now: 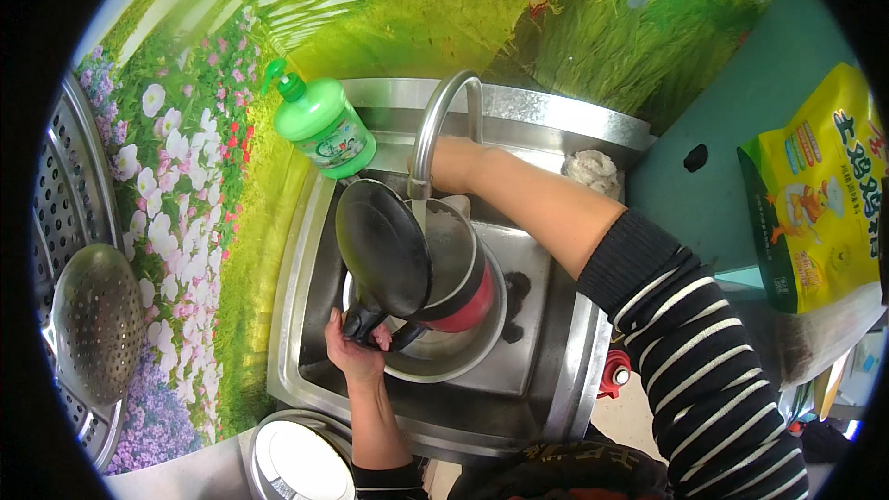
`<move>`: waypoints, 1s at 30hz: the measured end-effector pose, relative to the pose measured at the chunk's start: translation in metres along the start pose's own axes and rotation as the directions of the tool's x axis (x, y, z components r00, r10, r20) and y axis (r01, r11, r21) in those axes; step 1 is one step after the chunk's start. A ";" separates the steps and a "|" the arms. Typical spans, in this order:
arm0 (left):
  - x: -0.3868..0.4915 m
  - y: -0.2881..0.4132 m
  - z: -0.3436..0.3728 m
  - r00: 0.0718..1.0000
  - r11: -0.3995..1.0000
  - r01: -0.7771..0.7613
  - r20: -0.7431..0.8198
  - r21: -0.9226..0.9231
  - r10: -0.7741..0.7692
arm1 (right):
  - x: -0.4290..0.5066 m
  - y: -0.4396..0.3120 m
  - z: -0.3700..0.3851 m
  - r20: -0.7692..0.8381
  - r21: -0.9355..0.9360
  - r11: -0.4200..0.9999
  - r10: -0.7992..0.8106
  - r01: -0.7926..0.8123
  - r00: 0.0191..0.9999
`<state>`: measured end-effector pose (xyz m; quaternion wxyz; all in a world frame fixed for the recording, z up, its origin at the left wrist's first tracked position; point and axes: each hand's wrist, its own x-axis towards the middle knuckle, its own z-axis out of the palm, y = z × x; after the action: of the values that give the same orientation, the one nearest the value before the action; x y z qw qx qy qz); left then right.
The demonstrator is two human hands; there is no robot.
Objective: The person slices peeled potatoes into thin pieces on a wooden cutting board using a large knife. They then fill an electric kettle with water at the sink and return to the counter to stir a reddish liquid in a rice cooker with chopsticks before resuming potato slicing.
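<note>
Inside the steel sink, my left hand grips the black handle of an electric kettle with a black and red body. The kettle's black lid is raised, and its mouth sits below the faucet. A thin stream of water seems to run from the spout into it. Under the kettle is a round metal basin. My right hand reaches behind the spout near the back of the sink. Its fingers are hidden there, so I cannot see what they touch.
A green pump bottle stands at the sink's back left corner, and a crumpled whitish cloth at the back right. Perforated steel strainers hang on the left. A yellow food packet is at right. A round metal lid lies front left.
</note>
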<state>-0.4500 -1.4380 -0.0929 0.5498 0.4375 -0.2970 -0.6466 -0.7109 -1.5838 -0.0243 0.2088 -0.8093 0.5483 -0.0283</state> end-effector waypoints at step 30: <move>-0.001 -0.002 0.006 1.000 1.000 0.002 -0.015 -0.002 -0.002 | 0.009 0.018 0.013 0.070 -0.213 0.977 0.011 0.004 0.997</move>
<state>-0.4563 -1.4372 -0.0914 0.5517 0.4420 -0.2920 -0.6442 -0.7195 -1.5934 -0.0439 0.1402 -0.8265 0.5419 0.0596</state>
